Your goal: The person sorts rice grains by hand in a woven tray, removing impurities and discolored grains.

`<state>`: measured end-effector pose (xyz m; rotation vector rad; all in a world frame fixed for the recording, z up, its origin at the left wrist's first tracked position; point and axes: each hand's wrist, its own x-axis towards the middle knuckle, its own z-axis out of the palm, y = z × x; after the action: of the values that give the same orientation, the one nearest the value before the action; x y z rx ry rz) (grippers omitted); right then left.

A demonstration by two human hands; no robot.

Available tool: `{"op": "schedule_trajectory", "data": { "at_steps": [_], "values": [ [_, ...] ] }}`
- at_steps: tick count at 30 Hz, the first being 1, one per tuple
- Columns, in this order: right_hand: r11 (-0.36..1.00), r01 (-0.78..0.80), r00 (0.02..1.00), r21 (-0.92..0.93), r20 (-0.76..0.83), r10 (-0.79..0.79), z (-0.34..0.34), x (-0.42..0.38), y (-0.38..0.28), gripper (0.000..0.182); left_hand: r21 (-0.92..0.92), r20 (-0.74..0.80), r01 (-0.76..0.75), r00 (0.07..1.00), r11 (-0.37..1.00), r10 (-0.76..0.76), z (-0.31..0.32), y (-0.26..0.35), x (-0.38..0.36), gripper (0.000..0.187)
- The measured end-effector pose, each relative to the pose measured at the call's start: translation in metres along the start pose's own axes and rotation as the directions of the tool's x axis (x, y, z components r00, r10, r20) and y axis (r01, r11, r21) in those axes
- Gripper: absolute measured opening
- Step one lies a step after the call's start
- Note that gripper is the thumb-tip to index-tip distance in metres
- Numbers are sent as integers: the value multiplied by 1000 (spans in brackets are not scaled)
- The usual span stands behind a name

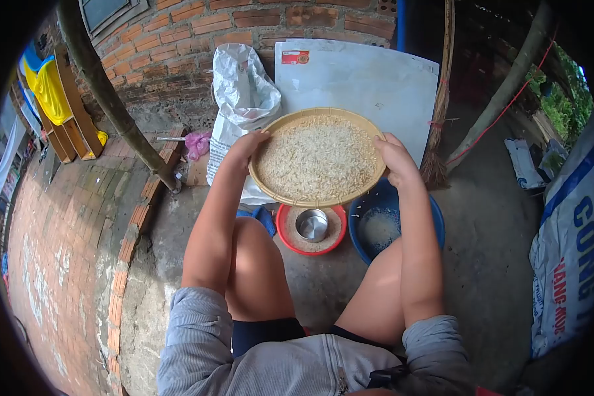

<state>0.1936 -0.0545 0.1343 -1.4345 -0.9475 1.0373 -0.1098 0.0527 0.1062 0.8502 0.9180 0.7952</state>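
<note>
A round woven winnowing basket (285, 198) is held up in front of me, with a layer of pale rice grains (320, 155) spread across it. My left hand (246, 146) grips its left rim, and my right hand (397, 158) is closed on the right rim. Under the basket's near edge stands a red basin (285, 236) holding grain, with a metal bowl (311, 225) resting in it. A blue basin (433, 228) sits below my right forearm, with some whitish grain at its bottom. A few grains show near the basket's right underside.
A white woven sack (234, 99) and a whitish board (363, 76) lean at the brick wall (244, 26). A straw broom (435, 158) stands behind the blue basin. A large printed sack (561, 264) is at my right. Wooden poles (109, 99) rise on both sides.
</note>
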Motion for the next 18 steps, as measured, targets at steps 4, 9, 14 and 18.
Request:
{"op": "schedule_trajectory", "data": {
  "at_steps": [4, 9, 14, 18],
  "values": [
    [998, -64, 997, 30, 47, 62, -40, 40, 19, 28, 161, -147, -296, 936, 942, 319, 57, -21, -17, 26],
    [998, -17, 998, 58, 55, 14, -10, 13, 10, 30, 92, -25, -187, 981, 978, 190, 23, -2, -14, 30],
    [988, -145, 989, -60, 10, 145, -23, 40, 29, 27, 30, -103, -186, 977, 982, 189, 33, -22, 0, 28],
    [965, -255, 961, 58, 123, 247, -20, 39, 33, 29, 46, -99, -154, 982, 987, 158, 32, -11, -6, 28]
  ]
}}
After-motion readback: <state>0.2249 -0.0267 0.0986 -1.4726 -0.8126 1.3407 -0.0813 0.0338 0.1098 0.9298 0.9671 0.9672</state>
